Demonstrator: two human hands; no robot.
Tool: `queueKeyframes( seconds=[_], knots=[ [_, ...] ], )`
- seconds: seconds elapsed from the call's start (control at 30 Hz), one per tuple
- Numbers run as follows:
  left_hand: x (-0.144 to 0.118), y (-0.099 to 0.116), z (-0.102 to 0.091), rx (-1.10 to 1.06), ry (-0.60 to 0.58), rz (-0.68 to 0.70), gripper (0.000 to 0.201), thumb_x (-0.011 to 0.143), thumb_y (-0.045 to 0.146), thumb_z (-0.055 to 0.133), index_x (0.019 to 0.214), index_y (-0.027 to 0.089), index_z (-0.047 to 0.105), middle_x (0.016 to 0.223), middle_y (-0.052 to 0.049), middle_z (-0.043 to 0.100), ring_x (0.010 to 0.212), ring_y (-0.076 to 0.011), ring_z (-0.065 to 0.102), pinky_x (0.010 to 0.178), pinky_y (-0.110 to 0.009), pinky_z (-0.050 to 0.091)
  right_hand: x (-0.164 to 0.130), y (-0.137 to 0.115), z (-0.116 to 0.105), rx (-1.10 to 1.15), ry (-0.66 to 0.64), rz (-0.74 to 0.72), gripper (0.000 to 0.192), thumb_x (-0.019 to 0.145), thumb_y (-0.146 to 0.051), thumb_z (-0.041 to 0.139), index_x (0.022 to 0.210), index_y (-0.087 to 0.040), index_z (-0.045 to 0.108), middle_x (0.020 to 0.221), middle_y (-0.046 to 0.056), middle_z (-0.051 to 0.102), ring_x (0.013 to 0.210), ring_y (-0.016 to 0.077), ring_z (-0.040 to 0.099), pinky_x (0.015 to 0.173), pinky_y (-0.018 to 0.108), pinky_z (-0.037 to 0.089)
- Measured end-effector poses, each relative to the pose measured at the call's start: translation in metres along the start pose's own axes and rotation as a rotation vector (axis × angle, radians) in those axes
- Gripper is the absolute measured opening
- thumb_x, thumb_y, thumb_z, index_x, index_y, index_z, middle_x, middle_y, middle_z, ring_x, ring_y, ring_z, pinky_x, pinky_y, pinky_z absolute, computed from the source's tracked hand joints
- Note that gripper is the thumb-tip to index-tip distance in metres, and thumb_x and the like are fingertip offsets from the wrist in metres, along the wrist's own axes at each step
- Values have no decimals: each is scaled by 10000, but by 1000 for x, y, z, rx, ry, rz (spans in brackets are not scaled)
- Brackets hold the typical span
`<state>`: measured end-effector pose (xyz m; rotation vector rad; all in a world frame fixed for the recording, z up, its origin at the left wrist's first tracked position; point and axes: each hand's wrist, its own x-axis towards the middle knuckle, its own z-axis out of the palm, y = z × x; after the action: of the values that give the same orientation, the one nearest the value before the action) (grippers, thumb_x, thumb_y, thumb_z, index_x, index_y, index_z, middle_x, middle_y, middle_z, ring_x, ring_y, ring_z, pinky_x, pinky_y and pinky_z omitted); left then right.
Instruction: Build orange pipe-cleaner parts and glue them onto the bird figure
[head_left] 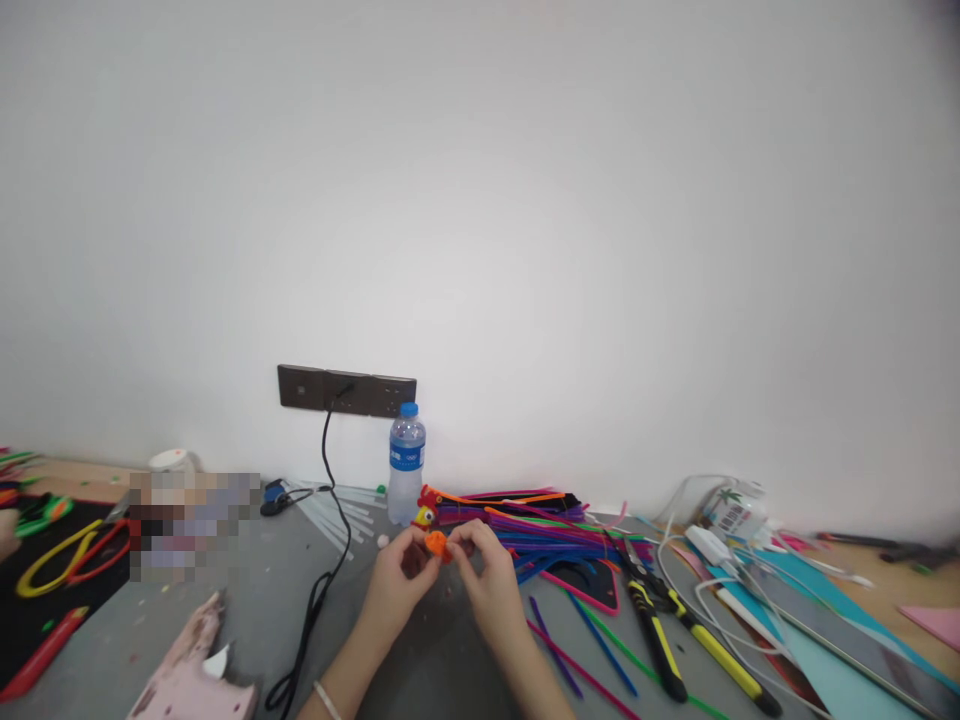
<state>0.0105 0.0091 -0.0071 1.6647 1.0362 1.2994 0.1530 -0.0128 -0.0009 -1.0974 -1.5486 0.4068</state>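
Between the fingertips of both hands is a small orange fuzzy piece (pixel 436 543), seemingly of pipe cleaner. My left hand (pixel 401 572) pinches it from the left, and my right hand (pixel 484 568) grips its right side with thumb and forefinger. Just behind the fingers stands a small red and yellow figure (pixel 426 508) with a googly eye. A bundle of coloured pipe cleaners (pixel 555 535) lies behind and right of my right hand. Fingers cover part of the orange piece, so its full shape is hidden.
A water bottle (pixel 406 470) stands by the wall. Pliers with yellow-black handles (pixel 697 640) and white cables (pixel 720 600) lie to the right. A black cord (pixel 309 610), a pink glue gun (pixel 195 680) and yellow-handled scissors (pixel 56 570) are on the left. Part of another person's hand (pixel 7 535) shows far left.
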Motion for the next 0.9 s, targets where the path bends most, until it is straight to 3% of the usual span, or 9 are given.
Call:
queueKeyframes(
  seconds=[0.43,0.7,0.9],
  knots=[
    [1,2,0,-29,-4,-35,114,688,281,649,683,171,619,523,55,506,494,-119,453,492,-210,335,0,0,1,45,-6,20,117,828,-160,562,723,-208,579,721,6,576,679,171,496,632,264,385],
    [5,-9,-1,-290,56,-125,252,648,362,742,770,159,654,680,-16,669,598,-153,574,571,-225,431,4,7,-10,188,304,125,151,833,-340,616,820,-189,610,691,2,539,638,164,497,596,263,412],
    [7,-8,-3,-310,64,-129,297,637,402,772,749,150,663,634,-9,670,557,-141,565,550,-225,436,5,6,-12,175,168,78,186,857,-364,593,802,-191,636,728,25,596,670,177,540,624,270,433]
  ],
)
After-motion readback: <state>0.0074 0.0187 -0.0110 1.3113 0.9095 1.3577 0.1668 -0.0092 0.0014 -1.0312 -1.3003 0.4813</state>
